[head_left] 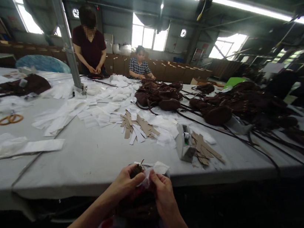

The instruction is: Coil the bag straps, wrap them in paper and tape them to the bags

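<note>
Head view: at six o'clock, the left hand is clamping a dark brown, soft-looking piece; the right hand is pinching a thin white sheet beside it. A grey, box-shaped tape dispenser is standing at two o'clock from both.

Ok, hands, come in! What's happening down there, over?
Left hand gripping a dark brown piece. Right hand pinching thin white wrapping. Tape dispenser on the table to the right, apart from both.
</note>
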Tool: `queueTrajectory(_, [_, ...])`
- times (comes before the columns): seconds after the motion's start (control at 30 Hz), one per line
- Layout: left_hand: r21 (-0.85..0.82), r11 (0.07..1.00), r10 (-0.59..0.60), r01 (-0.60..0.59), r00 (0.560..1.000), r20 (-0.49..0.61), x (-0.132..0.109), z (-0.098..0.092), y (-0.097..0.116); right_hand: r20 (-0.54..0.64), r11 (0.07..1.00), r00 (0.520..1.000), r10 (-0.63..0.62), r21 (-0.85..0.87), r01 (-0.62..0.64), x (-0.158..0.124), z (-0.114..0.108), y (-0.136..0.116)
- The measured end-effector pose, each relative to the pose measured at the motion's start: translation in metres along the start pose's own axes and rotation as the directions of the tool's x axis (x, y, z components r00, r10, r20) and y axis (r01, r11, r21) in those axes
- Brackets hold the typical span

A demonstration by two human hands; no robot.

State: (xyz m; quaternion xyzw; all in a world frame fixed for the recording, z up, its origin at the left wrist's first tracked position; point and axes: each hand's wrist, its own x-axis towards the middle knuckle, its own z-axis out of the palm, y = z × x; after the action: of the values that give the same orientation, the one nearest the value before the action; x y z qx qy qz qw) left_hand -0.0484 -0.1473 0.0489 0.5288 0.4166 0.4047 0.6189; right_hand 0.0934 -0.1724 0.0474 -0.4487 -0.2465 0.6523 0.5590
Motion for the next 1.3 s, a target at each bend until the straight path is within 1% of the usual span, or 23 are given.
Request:
queueTrajectory(0.1, [-0.054,0.996,-0.076,0.074,0.996,-0.045,-0.005,-0.007,0.001,-0.003,0.994,1.000,0.020,0.109,-0.020,-0.002,-0.002,-0.004])
queueTrajectory(0.17, [-0.056,0.994,-0.097,0.094,0.994,-0.046,-0.012,-0.011,0.006,-0.003,0.987,0.999,0.036,0.154,-0.035,-0.004,-0.003,-0.007])
queueTrajectory(0.23, [-0.008,0.996,-0.094,0.094,0.995,-0.012,-0.022,-0.014,0.014,-0.014,0.981,0.999,0.051,0.191,-0.048,-0.005,-0.003,-0.006])
queueTrajectory(0.3, [0.038,0.996,-0.083,0.081,0.995,0.051,-0.032,-0.014,0.022,-0.022,0.976,0.998,0.062,0.213,-0.056,-0.005,-0.005,-0.004])
queueTrajectory(0.4, [0.013,0.999,-0.049,0.048,0.991,0.122,-0.041,-0.011,0.028,-0.026,0.972,0.998,0.058,0.230,-0.051,-0.005,-0.005,-0.002])
queueTrajectory(0.43, [-0.012,0.999,-0.036,0.038,0.992,0.122,-0.042,-0.009,0.028,-0.026,0.971,0.998,0.053,0.234,-0.046,-0.006,-0.004,-0.002])
queueTrajectory(0.5, [-0.049,0.998,-0.027,0.032,0.996,0.083,-0.042,-0.006,0.026,-0.023,0.970,0.999,0.043,0.240,-0.036,-0.007,-0.002,-0.003])
queueTrajectory(0.57, [-0.054,0.998,-0.037,0.039,0.999,0.040,-0.040,-0.004,0.024,-0.006,0.971,1.000,0.029,0.237,-0.027,-0.008,0.002,-0.005])
queueTrajectory(0.63, [-0.033,0.998,-0.058,0.059,0.998,0.027,-0.038,-0.005,0.022,0.016,0.973,1.000,0.017,0.229,-0.020,-0.009,0.006,-0.007])
queueTrajectory(0.73, [0.006,0.998,-0.063,0.062,0.996,0.062,-0.034,-0.008,0.020,0.042,0.979,0.999,0.015,0.200,-0.024,-0.011,0.012,-0.009])
queueTrajectory(0.8, [0.041,0.998,-0.047,0.043,0.995,0.085,-0.031,-0.010,0.017,0.061,0.984,0.998,0.010,0.176,-0.021,-0.012,0.015,-0.009])
queueTrajectory(0.9, [0.128,0.992,-0.025,0.014,0.995,0.091,-0.027,-0.012,0.015,0.096,0.992,0.995,-0.006,0.125,-0.006,-0.013,0.018,-0.005])
queueTrajectory(1.0, [0.235,0.972,-0.007,-0.017,0.995,0.099,-0.026,-0.012,0.019,0.106,0.998,0.994,-0.035,0.053,0.029,-0.009,0.017,0.002])
queueTrajectory(1.07, [0.263,0.964,0.005,-0.027,0.996,0.084,-0.026,-0.014,0.024,0.104,0.998,0.993,-0.059,0.000,0.059,-0.005,0.014,0.006])
queueTrajectory(1.13, [0.192,0.981,-0.030,0.015,0.997,0.075,-0.025,-0.019,0.029,0.103,0.996,0.992,-0.072,-0.042,0.077,0.000,0.011,0.007])
queueTrajectory(1.2, [0.064,0.996,-0.075,0.068,0.991,0.114,-0.025,-0.026,0.031,0.099,0.994,0.992,-0.078,-0.071,0.085,0.006,0.011,0.005])
queueTrajectory(1.23, [0.007,0.997,-0.076,0.076,0.986,0.150,-0.024,-0.029,0.032,0.101,0.993,0.992,-0.079,-0.083,0.087,0.009,0.011,0.003])
queueTrajectory(1.3, [-0.071,0.996,-0.032,0.047,0.979,0.200,-0.022,-0.036,0.032,0.127,0.988,0.989,-0.079,-0.119,0.095,0.014,0.013,-0.002])
